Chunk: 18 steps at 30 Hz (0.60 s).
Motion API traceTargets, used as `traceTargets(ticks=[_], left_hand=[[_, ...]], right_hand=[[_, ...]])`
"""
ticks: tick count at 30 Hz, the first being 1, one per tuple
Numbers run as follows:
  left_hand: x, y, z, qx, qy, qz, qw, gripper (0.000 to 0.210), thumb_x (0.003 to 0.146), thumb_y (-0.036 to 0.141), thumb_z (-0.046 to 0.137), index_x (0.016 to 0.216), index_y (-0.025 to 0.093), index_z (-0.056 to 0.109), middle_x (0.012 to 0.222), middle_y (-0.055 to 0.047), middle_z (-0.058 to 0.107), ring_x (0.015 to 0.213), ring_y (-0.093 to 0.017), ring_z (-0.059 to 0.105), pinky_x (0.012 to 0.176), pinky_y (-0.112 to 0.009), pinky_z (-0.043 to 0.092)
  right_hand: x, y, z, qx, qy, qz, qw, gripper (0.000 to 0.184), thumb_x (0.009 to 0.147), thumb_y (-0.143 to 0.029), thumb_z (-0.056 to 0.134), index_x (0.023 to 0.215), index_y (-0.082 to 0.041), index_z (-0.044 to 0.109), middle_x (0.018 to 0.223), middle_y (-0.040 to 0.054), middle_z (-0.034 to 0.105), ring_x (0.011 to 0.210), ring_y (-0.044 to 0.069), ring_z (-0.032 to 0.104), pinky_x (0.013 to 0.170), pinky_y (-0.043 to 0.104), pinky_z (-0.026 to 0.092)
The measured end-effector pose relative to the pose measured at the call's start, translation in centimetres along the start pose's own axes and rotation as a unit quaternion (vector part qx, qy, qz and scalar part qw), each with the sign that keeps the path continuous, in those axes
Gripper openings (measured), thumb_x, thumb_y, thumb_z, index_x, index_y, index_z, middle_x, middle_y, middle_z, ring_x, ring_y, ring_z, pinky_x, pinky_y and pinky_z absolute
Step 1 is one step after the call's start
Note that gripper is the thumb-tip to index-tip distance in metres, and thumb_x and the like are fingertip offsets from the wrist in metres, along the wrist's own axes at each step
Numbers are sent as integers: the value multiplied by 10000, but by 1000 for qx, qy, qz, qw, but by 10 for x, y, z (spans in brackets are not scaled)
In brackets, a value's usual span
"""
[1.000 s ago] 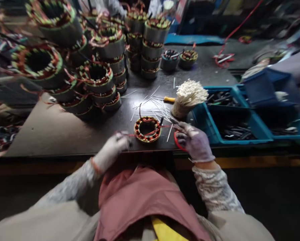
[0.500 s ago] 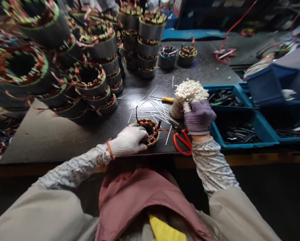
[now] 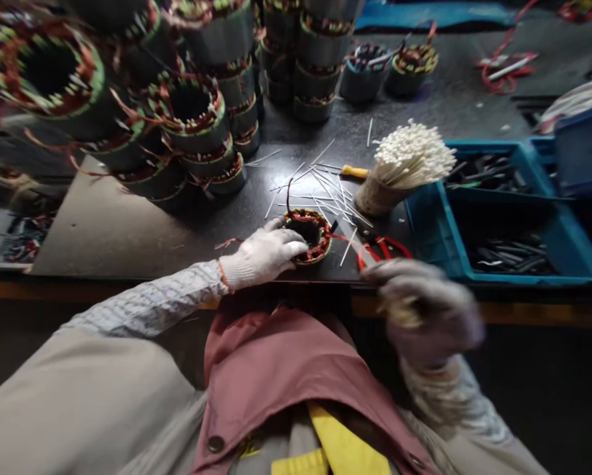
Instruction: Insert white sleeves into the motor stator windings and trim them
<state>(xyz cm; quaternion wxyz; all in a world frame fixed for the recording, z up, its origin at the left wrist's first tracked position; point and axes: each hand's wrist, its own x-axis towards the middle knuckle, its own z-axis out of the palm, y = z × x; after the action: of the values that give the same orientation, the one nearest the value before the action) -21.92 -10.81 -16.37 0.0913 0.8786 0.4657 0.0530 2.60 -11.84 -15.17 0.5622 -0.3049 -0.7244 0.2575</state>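
Observation:
My left hand (image 3: 269, 252), in a white glove, grips the near left rim of a small motor stator (image 3: 320, 247) with copper windings. Its fingers reach over the rim into the opening. My right hand (image 3: 427, 307), gloved and blurred by motion, is in front of the bench edge with its fingers curled together. A pale smear at its fingertips is too blurred to name. Behind that hand lie red-handled scissors (image 3: 387, 247). A thick bundle of thin white sticks (image 3: 399, 165) stands in a holder, tilted to the right. Loose white sticks (image 3: 320, 191) are scattered behind the stator.
Stacks of larger stators (image 3: 187, 125) fill the left and back of the bench. Blue bins (image 3: 459, 244) with black pieces stand at the right. A yellow-handled tool (image 3: 354, 171) lies beside the bundle. Another person's sleeve (image 3: 580, 99) shows at the far right.
My right hand has left the white stick bundle and come down toward me, past the bench edge. My left hand stays on the stator. The camera view has shifted.

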Motion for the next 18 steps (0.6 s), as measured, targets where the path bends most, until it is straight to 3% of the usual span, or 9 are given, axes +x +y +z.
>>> traceTargets(ticks=[2, 4, 7, 13, 18], left_hand=[[7, 3, 2, -9, -12, -11, 1000, 323, 868, 266, 606, 1187, 215, 619, 1249, -70, 633, 1167, -234, 571, 1125, -480, 321], [15, 9, 2, -4, -13, -47, 999, 430, 856, 269, 621, 1278, 209, 557, 1220, -85, 646, 1165, -244, 571, 1101, -464, 356], [23, 15, 1, 4, -7, -83, 996, 605, 832, 289, 651, 1387, 169, 440, 1077, -91, 694, 1195, -254, 549, 1087, -406, 376], [23, 14, 3, -5, 26, -88, 996, 542, 851, 350, 621, 1349, 182, 489, 1013, -76, 700, 1158, -239, 569, 1104, -382, 353], [18, 14, 10, -47, 57, -125, 989, 586, 810, 336, 658, 1356, 210, 487, 1086, -78, 675, 1228, -273, 521, 1053, -382, 418]], right_hand=[[-44, -8, 4, 12, -98, 13, 995, 192, 838, -82, 581, 943, -233, 633, 981, 41, 706, 879, 182, 701, 694, 304, 609], [-77, -11, 6, 15, -94, 40, 995, 287, 817, -26, 573, 1013, -232, 610, 1049, 52, 698, 955, 191, 693, 753, 324, 615], [-103, -13, 6, 18, -67, 77, 995, 328, 792, 19, 572, 1007, -228, 598, 1067, 53, 696, 979, 195, 689, 793, 344, 612], [-105, -5, 13, 40, -93, 64, 993, 328, 798, 18, 561, 1004, -235, 597, 1073, 51, 696, 979, 188, 687, 792, 327, 608], [-81, 26, 42, 5, -52, 24, 998, 266, 825, -29, 562, 991, -233, 602, 1016, 47, 703, 921, 160, 692, 746, 289, 601]])
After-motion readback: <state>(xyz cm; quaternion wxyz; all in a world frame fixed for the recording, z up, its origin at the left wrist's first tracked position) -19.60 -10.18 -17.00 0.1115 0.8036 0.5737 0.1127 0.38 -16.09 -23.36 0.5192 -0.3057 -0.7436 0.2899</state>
